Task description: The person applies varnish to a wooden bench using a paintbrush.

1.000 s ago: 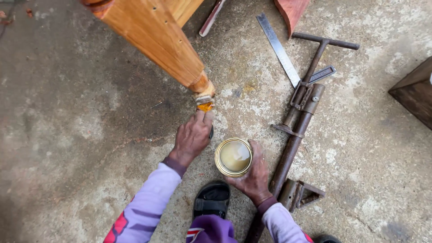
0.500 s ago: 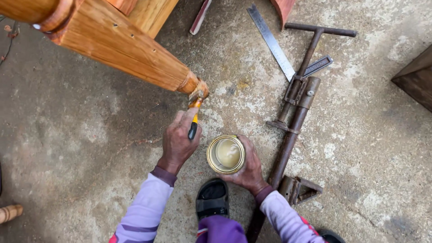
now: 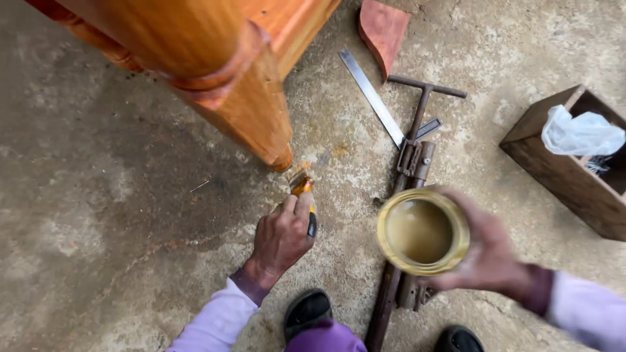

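Since a second ago the right hand [image 3: 486,257] has lifted the open tin [image 3: 422,231] off the floor [image 3: 117,215], grip grasping it, while the left hand [image 3: 282,236], clenched on the brush [image 3: 303,195], works below the wooden leg [image 3: 251,111].

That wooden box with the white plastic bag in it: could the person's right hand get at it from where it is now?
Probably not right away. The right hand is wrapped around an open tin of yellowish liquid. The wooden box sits off to its right on bare concrete with nothing between, so the path looks free, but the hand is occupied.
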